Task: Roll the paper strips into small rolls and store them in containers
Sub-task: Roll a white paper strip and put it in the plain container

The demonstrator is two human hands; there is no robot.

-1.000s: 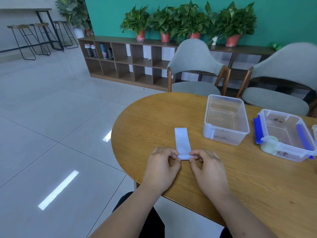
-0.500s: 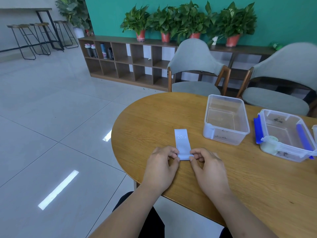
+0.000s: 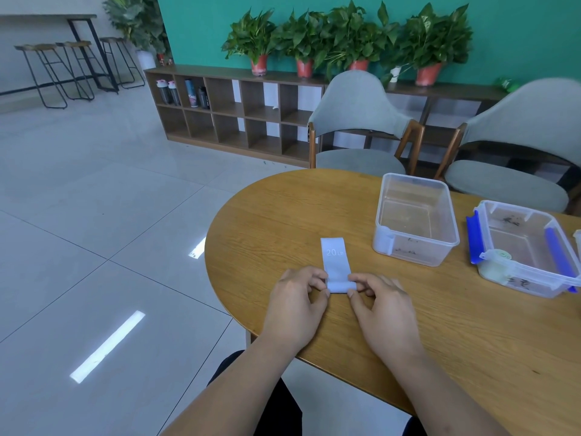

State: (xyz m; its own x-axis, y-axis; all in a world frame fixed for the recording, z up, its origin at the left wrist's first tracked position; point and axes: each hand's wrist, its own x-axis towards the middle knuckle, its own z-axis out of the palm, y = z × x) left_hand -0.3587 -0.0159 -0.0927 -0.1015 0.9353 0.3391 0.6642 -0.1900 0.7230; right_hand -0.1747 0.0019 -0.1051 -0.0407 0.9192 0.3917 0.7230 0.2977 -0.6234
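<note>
Head view. Teal wall [image 3: 314, 26] and a row of potted plants [image 3: 349, 36] on a low wooden shelf [image 3: 239, 111]; two grey chairs [image 3: 358, 130] behind a rounded wooden table [image 3: 276, 215].

Paper strip [image 3: 333, 258] lies flat near the table's front edge, pale, printed "20 LB" at its far end. Its near end is curled into a small roll.

Left hand [image 3: 295, 306] and right hand [image 3: 386, 313] each pinch one end of that roll between thumb and fingertips, fingers bent.

Clear container [image 3: 418, 250] right of the strip, open-topped. Blue-clipped container [image 3: 531, 283] further right. Dark marks on both walls, unreadable.
</note>
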